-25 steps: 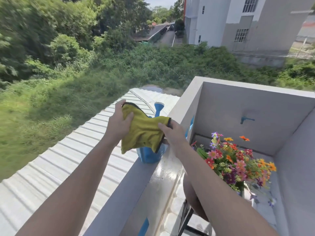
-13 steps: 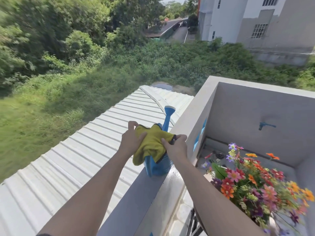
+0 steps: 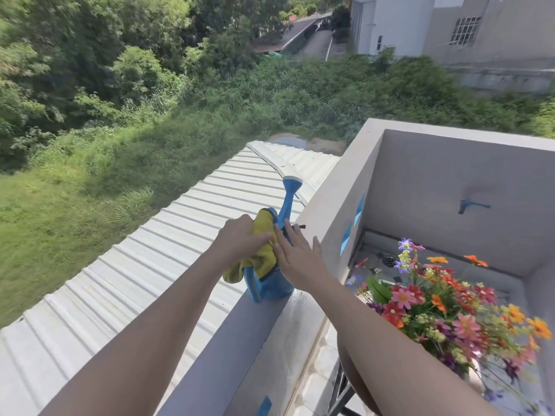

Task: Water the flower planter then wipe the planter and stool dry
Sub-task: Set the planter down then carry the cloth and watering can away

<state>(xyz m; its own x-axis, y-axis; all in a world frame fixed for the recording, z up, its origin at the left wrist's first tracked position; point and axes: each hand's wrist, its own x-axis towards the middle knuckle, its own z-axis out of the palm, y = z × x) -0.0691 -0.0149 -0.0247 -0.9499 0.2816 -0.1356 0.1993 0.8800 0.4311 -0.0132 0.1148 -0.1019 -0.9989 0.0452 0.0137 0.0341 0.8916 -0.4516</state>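
A blue watering can (image 3: pixel 274 285) stands on top of the balcony wall (image 3: pixel 228 349), spout pointing away. A yellow cloth (image 3: pixel 260 256) lies draped over the can's top. My left hand (image 3: pixel 240 240) presses down on the cloth with its fingers closed over it. My right hand (image 3: pixel 295 255) rests flat against the cloth and can, fingers spread. The flower planter (image 3: pixel 444 307), full of orange, pink and purple blooms, sits low on the right behind my right forearm. A brown stool seat (image 3: pixel 357 382) shows under that arm; its dark legs are partly hidden.
A white corrugated roof (image 3: pixel 144 277) slopes away beyond the wall, with grass and trees below. Grey walls box in the balcony corner; a blue tap (image 3: pixel 468 205) sticks out of the far wall. A floor drain (image 3: pixel 388 260) lies in the tiles.
The cloth was held spread in both hands above the can; it now lies bunched on the can. My right hand has let go and opened flat. The view tilted down.
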